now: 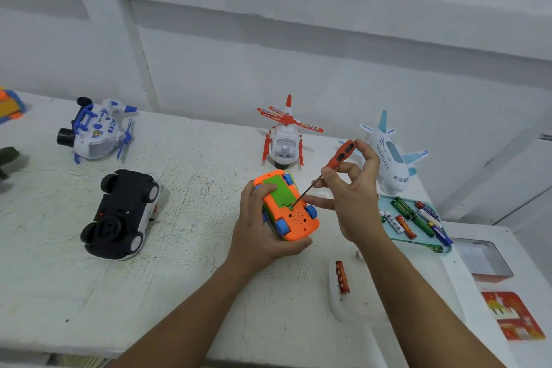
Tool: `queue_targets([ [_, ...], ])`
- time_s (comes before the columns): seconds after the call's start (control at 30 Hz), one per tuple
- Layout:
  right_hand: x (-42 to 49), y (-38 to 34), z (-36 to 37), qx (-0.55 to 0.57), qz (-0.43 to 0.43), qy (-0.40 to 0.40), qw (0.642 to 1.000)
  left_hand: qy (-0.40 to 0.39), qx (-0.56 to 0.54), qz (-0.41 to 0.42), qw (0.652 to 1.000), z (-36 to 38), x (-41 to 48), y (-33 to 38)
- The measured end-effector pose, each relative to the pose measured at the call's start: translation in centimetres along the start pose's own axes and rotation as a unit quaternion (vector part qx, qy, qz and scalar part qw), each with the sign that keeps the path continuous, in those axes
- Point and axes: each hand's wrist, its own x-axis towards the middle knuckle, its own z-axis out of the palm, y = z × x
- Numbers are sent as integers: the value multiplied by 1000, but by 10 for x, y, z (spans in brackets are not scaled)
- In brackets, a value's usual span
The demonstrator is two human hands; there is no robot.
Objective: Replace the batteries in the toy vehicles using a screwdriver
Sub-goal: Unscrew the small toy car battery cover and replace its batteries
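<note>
Orange car [294,218] is gripped belly-up by left hand [263,233] so screwdriver [322,176], pinched by right hand [352,203], is seated on cover screw.

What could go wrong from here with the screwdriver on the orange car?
1. The screwdriver meets the green cover at a slant, pinched high by the right hand; the tip may slip toward the left hand gripping the orange car.
2. The loose battery lying just below the right hand could be knocked and roll.
</note>
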Motion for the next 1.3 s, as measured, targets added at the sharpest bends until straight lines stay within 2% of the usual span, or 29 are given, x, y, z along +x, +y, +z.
queue_targets([
  [0.13, -1, 0, -1, -10, -18, -2, 1000, -2, 9, 0, 1000, 0, 0, -1],
  [0.27, -6, -3, 0, -67, -86, -27, 994, -5, 9, 1, 1000, 1, 0, -2],
  [0.43, -15, -9, 4, -191, -250, -56, 947, -7, 8, 7, 1000, 1, 0, -3],
  [0.53, -21, -16, 5, -203, -299, -63, 930, -7, 4, 7, 1000, 1, 0, -2],
  [0.7, -20, -23, 1, -200, -320, -62, 924, -8, -3, 7, 1000, 1, 1, -5],
  [0.83, -23, -28, -3, -219, -310, -114, 918, -11, -1, 7, 1000, 1, 0, -6],
  [0.93, -23, -29, -6, -189, -302, -150, 922, -10, -4, 10, 1000, 1, 0, -6],
  [1.13, -19, -35, -6, -220, -336, -115, 909, -10, -6, 10, 1000, 1, 1, -7],
  [1.3, -22, -38, -7, -218, -310, -140, 915, -8, -7, 12, 1000, 3, 2, -11],
])
